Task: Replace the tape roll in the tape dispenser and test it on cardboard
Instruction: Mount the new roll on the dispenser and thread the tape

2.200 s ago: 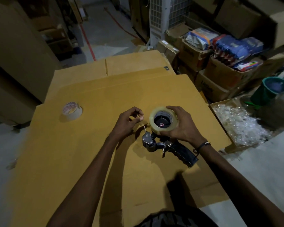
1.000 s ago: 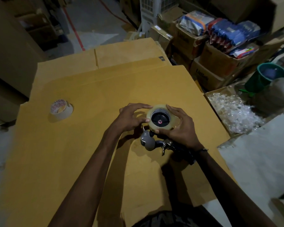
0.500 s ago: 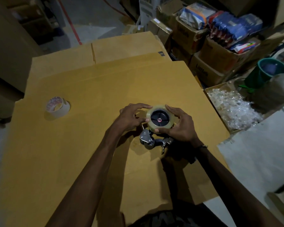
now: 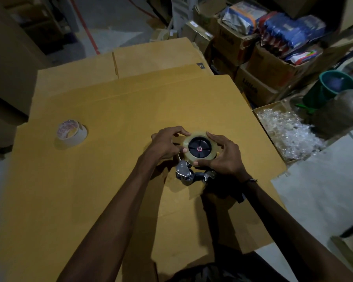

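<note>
Head view. A clear tape roll (image 4: 200, 147) is seated on the hub of the tape dispenser (image 4: 186, 173), which lies on the cardboard (image 4: 102, 169). The roll is judged light and stiff, with a smooth rim likely to slip; it is best held at opposite edges. The left hand (image 4: 165, 145) and the right hand (image 4: 224, 157) are curled around the rim, gripping it. A second tape roll (image 4: 71, 132) is seen well apart, at left.
</note>
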